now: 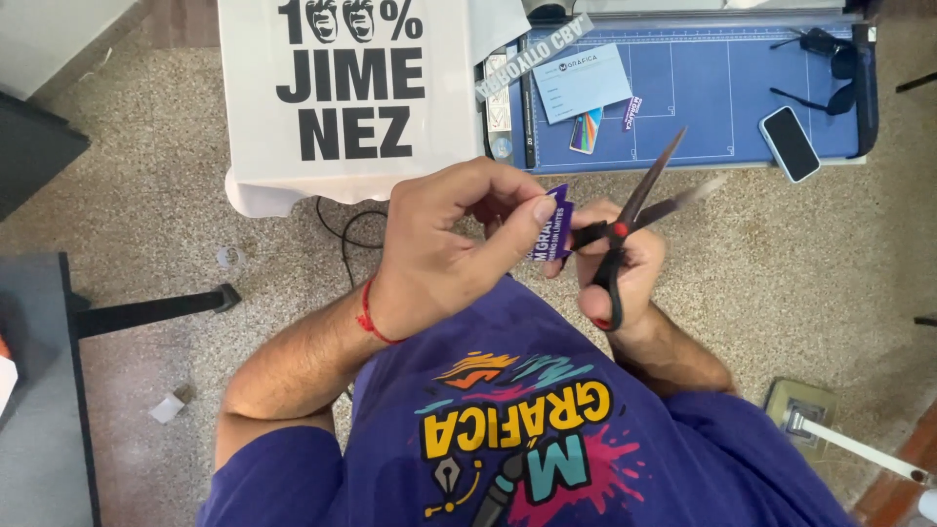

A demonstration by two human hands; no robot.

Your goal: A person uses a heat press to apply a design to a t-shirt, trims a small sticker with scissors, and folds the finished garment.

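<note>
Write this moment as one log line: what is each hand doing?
left hand: pinches small purple card | right hand: holds scissors, blades open at card edge | behind: blue cutting mat, phone

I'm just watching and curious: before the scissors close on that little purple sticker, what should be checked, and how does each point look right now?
1. Scissors blades open: ok.
2. Right hand fingers through the black handles: ok.
3. Left hand pinching the purple sticker firmly: ok.
4. Left fingertips away from the blades: cannot tell, they sit close to the pivot.
5. Sticker actually between the blades: cannot tell.
6. Phone and sunglasses on the blue cutting mat, away from the cut: ok.
</note>
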